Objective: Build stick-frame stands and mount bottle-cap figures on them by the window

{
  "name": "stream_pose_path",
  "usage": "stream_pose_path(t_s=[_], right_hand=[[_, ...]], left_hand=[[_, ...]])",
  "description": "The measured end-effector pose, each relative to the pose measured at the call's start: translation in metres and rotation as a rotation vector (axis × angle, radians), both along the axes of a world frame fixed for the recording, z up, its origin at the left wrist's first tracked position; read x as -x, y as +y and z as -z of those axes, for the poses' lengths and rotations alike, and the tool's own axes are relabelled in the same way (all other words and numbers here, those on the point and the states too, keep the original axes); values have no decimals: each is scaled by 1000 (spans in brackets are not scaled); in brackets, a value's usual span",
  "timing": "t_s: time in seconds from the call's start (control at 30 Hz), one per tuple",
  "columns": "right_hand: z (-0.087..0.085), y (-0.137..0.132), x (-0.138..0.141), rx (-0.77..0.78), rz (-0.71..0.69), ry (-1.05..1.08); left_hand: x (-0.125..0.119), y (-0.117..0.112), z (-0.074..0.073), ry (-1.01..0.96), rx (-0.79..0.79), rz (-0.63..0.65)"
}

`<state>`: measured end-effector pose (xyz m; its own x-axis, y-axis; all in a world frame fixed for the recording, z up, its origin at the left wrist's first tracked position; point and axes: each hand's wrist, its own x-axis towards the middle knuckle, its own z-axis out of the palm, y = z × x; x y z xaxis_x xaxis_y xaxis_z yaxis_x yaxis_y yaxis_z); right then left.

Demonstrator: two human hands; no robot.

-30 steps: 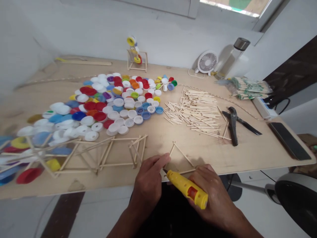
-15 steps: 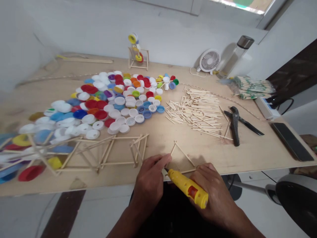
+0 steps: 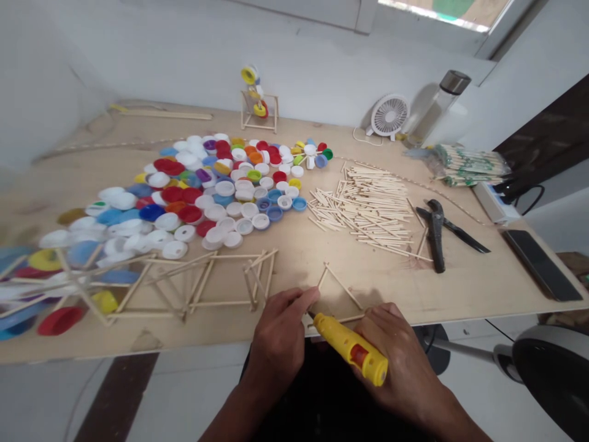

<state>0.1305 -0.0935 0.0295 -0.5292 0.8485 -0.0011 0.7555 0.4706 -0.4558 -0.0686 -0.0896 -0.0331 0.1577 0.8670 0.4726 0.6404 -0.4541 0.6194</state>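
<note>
My right hand (image 3: 396, 353) is wrapped round a yellow hot glue gun (image 3: 338, 337), whose dark nozzle points to the upper left. The nozzle tip meets a corner of a small frame of thin wooden sticks (image 3: 343, 285) at the table's front edge. My left hand (image 3: 280, 334) pinches that frame's left side between thumb and fingers; the corner is partly hidden. To the left lie stick frames (image 3: 221, 303) joined into open box shapes. Beyond the hands is a pile of loose wooden sticks (image 3: 375, 199).
Many coloured bottle caps (image 3: 216, 212) cover the table's left half. Dark pliers (image 3: 437, 236), a phone (image 3: 543, 264) and a power strip (image 3: 496, 202) lie at right. At the back stand a cap-and-stick model (image 3: 260, 110), a small fan (image 3: 390, 115) and a bottle (image 3: 435, 110).
The camera view has shifted very slightly. Both hands, the glue gun and the stick frame keep practically the same positions.
</note>
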Motion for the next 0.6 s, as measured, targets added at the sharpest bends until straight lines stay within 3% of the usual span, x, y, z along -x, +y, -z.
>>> stream_pose_path(t_s=[0.6], right_hand=[[-3,0,-4,38,-4,33]], left_hand=[[-1,-1,-1,13,-2,-15]])
